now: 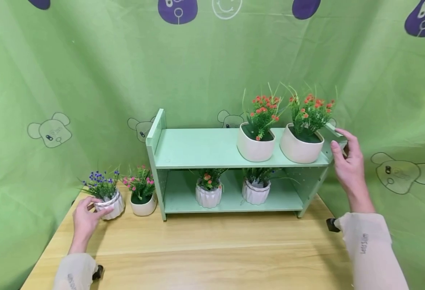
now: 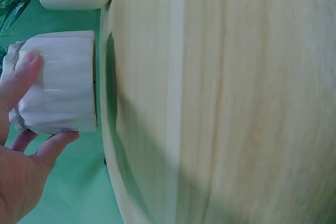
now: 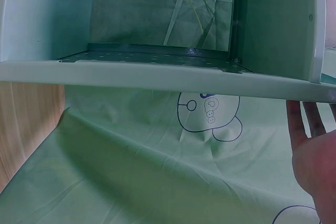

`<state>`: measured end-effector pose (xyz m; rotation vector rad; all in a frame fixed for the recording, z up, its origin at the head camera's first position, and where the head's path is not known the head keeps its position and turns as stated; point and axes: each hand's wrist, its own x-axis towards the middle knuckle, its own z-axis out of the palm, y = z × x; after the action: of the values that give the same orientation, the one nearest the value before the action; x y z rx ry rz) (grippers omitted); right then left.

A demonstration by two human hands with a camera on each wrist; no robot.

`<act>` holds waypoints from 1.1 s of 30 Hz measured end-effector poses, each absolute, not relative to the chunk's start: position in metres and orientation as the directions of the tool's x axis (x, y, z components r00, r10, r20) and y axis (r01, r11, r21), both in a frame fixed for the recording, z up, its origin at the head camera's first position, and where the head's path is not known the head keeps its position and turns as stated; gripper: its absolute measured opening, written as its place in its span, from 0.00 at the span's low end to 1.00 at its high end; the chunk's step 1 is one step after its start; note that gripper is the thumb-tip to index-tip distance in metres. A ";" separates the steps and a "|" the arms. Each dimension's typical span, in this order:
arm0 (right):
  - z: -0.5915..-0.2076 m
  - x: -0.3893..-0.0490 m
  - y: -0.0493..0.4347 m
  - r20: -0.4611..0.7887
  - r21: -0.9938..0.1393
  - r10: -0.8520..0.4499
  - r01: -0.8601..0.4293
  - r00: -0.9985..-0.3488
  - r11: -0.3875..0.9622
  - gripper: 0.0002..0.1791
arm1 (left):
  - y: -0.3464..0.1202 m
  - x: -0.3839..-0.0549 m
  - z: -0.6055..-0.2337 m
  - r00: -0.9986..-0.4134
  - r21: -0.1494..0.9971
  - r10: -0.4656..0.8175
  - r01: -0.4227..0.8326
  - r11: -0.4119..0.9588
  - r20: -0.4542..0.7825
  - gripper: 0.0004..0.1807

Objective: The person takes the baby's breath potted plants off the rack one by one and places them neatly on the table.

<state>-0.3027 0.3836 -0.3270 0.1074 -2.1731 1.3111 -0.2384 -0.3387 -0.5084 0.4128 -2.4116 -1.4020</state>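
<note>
My left hand [image 1: 85,219] grips a white fluted pot [image 1: 112,206] of small blue flowers, thumb on its near side and fingers round the left. In the left wrist view, the pot's base [image 2: 90,85] is close to the tabletop. Next to it stands a smooth white pot [image 1: 143,206] with pink flowers. At the right end of a pale green two-tier shelf [image 1: 194,147], my right hand [image 1: 351,163] touches the side panel with extended fingers. In the right wrist view, fingers [image 3: 298,121] reach the panel's edge.
Two larger white pots [image 1: 256,148] [image 1: 301,151] with orange-red flowers stand on the top tier, right of middle. Below them, the lower tier bears two fluted pots [image 1: 209,197] [image 1: 256,193]. A green cloth [image 1: 89,72] hangs behind the wooden table [image 1: 212,257].
</note>
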 end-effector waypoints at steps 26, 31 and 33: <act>-0.330 -0.307 0.384 0.532 -0.774 0.221 -0.364 -0.817 0.518 0.25 | -0.338 -0.236 -0.514 -0.916 0.886 -0.388 -0.089 0.456 0.107 0.27; -0.330 -0.307 0.384 0.538 -0.772 0.225 -0.368 -0.812 0.519 0.25 | -0.339 -0.237 -0.514 -0.919 0.883 -0.380 -0.092 0.459 0.102 0.27; -0.330 -0.306 0.384 0.539 -0.772 0.227 -0.368 -0.811 0.518 0.25 | -0.340 -0.237 -0.515 -0.924 0.880 -0.367 -0.089 0.467 0.102 0.27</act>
<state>-0.3061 0.3839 -0.3297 0.1144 -2.1626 1.2947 -0.2368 -0.3402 -0.5150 0.3904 -2.4420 -1.4392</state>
